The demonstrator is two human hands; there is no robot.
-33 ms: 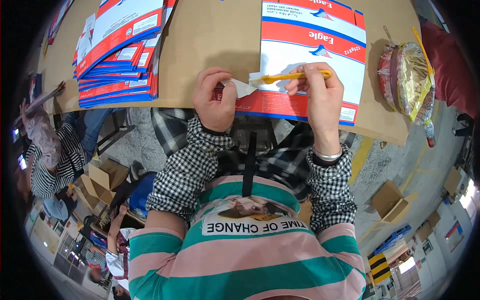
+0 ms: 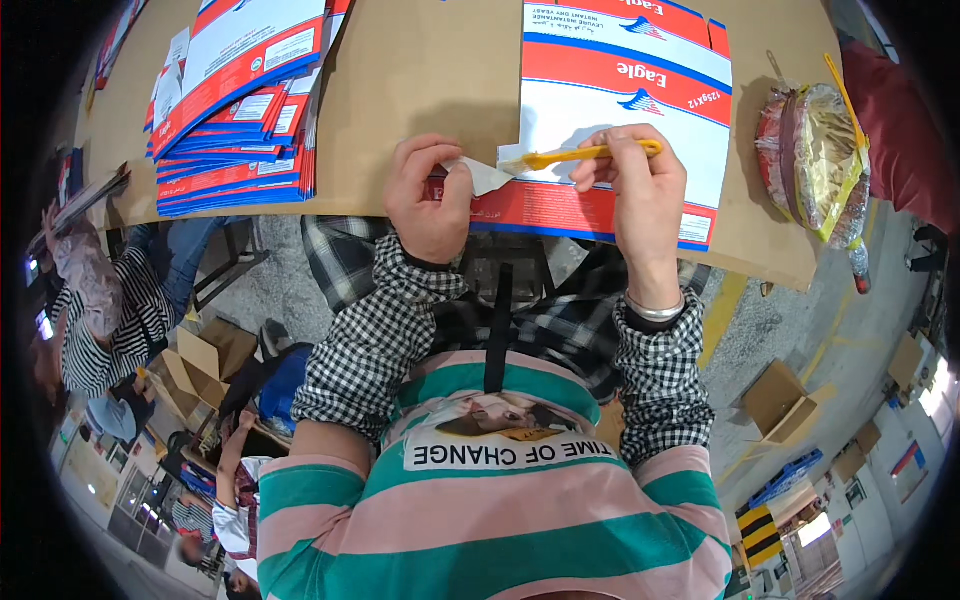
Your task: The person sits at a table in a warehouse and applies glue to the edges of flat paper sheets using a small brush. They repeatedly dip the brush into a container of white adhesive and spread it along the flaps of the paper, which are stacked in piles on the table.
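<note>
A flat printed carton blank point(image 2: 590, 110) in red, white and blue lies before me on the cardboard-covered table. My left hand point(image 2: 430, 195) pinches its left end, where a small white flap point(image 2: 483, 177) is folded up between thumb and fingers. Between the thumb and fingers of my right hand point(image 2: 640, 180) is a yellow-handled brush point(image 2: 570, 154), held nearly level above the blank. Its pale bristle end points left and meets the edge of the flap, though whether they touch I cannot tell.
At the left is a stack of similar carton blanks point(image 2: 235, 150). A plastic-wrapped container point(image 2: 812, 160) with a yellow stick and a second handle stands near the table's right edge. Open cardboard boxes point(image 2: 785, 405) sit on the floor, and other people point(image 2: 110, 320) are at the left.
</note>
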